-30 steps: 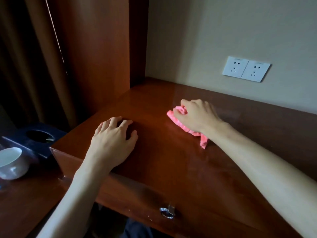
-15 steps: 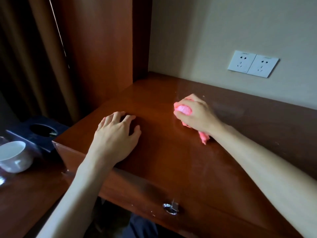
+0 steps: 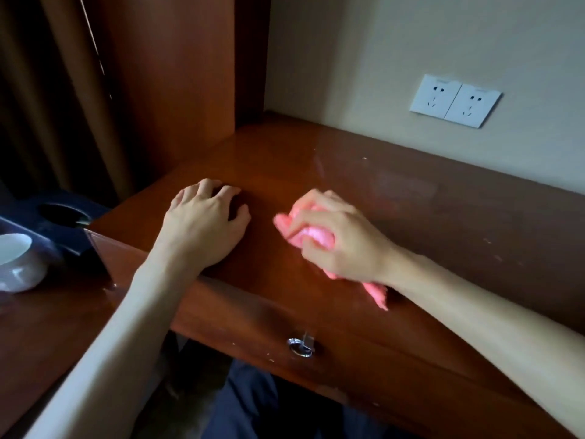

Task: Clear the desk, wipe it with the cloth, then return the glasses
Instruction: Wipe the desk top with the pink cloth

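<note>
1 of 3 steps done: glossy reddish wooden desk [image 3: 427,217] cleared. Wiping underway: right hand [image 3: 342,242], fingers curled, grips crumpled pink cloth [image 3: 311,237]; left hand [image 3: 205,221], at 9 o'clock, rests fingers spread, empty. Glasses unseen, return pending.

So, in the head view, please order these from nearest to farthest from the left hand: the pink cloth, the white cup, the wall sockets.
1. Pink cloth, just right of the left hand, on the desk.
2. White cup, far left, lower surface.
3. Wall sockets, upper right, on the wall.

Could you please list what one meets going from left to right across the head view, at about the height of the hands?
White cup → dark blue box → left hand → pink cloth → right hand.
</note>
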